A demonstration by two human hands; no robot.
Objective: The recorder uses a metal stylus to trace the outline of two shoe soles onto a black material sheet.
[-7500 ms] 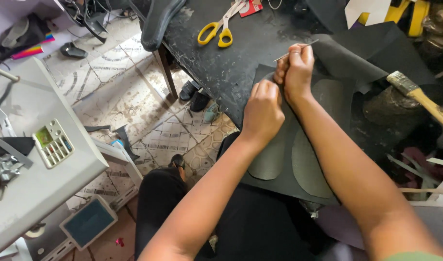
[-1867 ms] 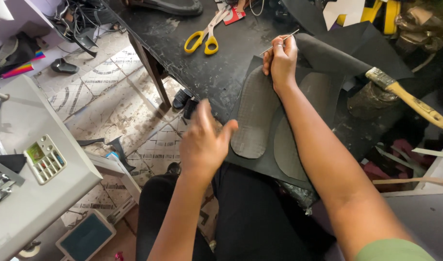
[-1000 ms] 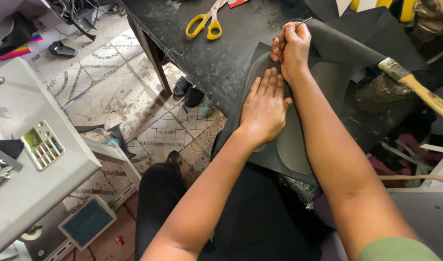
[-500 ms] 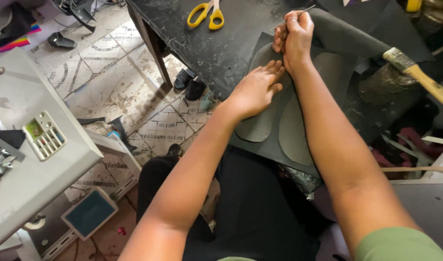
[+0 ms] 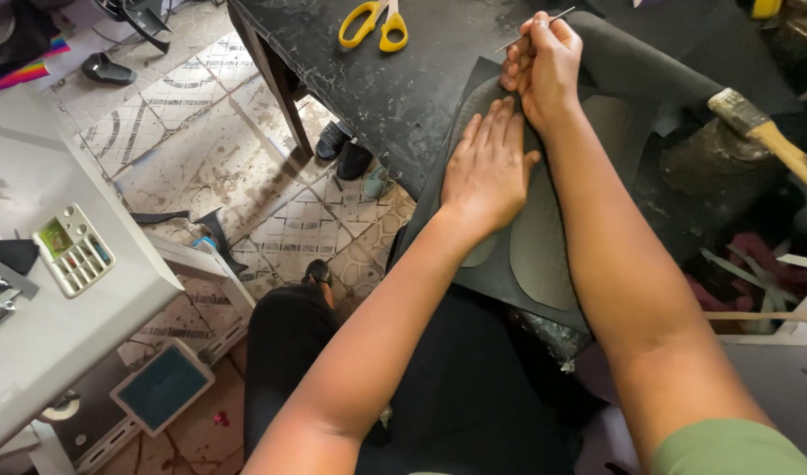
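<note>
**Two hands on a dark sheet at the workbench edge**

The left hand (image 5: 490,167) lies flat, palm down, with fingers straight and close together, pressing on a grey sole-shaped piece (image 5: 484,248) that rests on a dark sheet (image 5: 496,281). The sheet hangs over the near edge of the black table (image 5: 395,97) and reaches down toward the person's lap. A second sole-shaped piece (image 5: 537,255) lies just to the right of the first, partly hidden under the right forearm.

The right hand (image 5: 544,66) is closed in a loose fist just beyond the left fingertips, pinching a thin metal tool (image 5: 544,24) whose slim shaft sticks out to the upper right. Its working tip is hidden by the fingers, so whether it touches the sheet cannot be told.

Farther back on the table, to the left, lie scissors (image 5: 373,22) with yellow handles, well apart from both hands. At the right edge, a brush (image 5: 769,141) with a wooden handle rests on a dark round container. To the far left stands a grey table bearing a small calculator (image 5: 73,251), and below is a patterned tiled floor (image 5: 201,149).
</note>
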